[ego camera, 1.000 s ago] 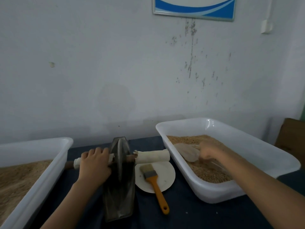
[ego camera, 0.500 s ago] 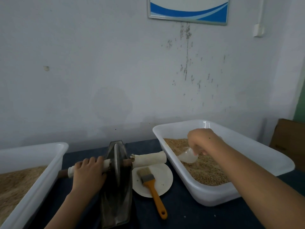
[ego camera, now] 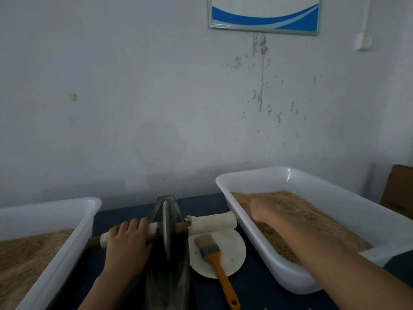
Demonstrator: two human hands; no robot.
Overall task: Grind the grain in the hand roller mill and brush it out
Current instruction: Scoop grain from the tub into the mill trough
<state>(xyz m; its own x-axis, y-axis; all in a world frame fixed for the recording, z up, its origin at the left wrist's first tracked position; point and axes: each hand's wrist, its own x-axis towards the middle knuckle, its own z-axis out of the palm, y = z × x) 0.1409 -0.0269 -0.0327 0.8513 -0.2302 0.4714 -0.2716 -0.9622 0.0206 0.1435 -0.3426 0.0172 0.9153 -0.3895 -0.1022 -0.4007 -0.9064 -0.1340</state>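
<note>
The hand roller mill (ego camera: 166,276) is a dark boat-shaped trough with a metal wheel (ego camera: 165,224) standing in it on a wooden axle. My left hand (ego camera: 128,245) grips the axle's left handle, which is wrapped in white. The right handle (ego camera: 212,223) is free. My right hand (ego camera: 266,211) reaches down into the grain (ego camera: 312,211) in the right white tub (ego camera: 279,173). Its fingers and the clear scoop it held a moment ago are hidden below it. An orange-handled brush (ego camera: 214,256) lies on a white plate (ego camera: 232,253) just right of the mill.
A second white tub (ego camera: 67,249) with brown meal stands at the left, close to the mill. Everything rests on a dark blue table against a grey wall. A cardboard box (ego camera: 400,193) sits at the far right.
My right hand lifted the scoop above the grain, then dropped back down into the tub's near-left part. My left hand stayed on the handle.
</note>
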